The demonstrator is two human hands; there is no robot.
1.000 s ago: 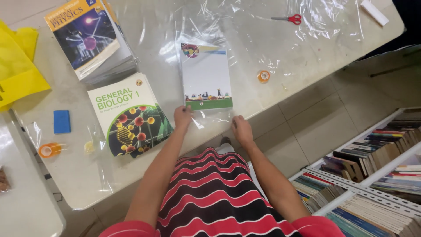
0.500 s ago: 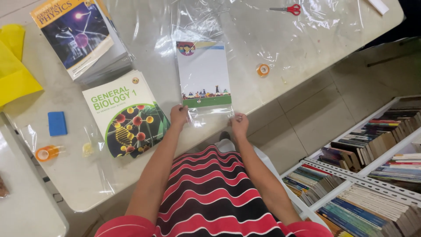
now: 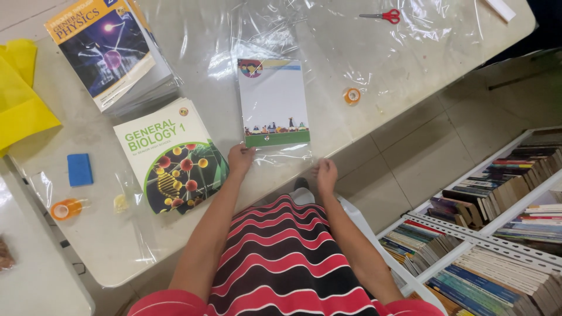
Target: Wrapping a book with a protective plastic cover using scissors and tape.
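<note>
Clear plastic sheet [image 3: 281, 35] lies spread on the table [image 3: 374, 70], white book [image 3: 273, 102] on top. Left hand [image 3: 240, 161], fingers loosely curled, touches the sheet's near edge just below the book's lower left corner, as before. Right hand [image 3: 325, 174], open, has dropped back from the book to the table edge, holding nothing. Green book [image 3: 170, 158] just left of the left hand.

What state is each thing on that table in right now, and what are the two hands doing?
White book: closed, flat on clear plastic sheet.
Biology book: closed, flat.
Physics stack: piled, closed.
Scissors: shut.
Left hand: at the white book's corner.
Right hand: at the table edge, empty.
</note>
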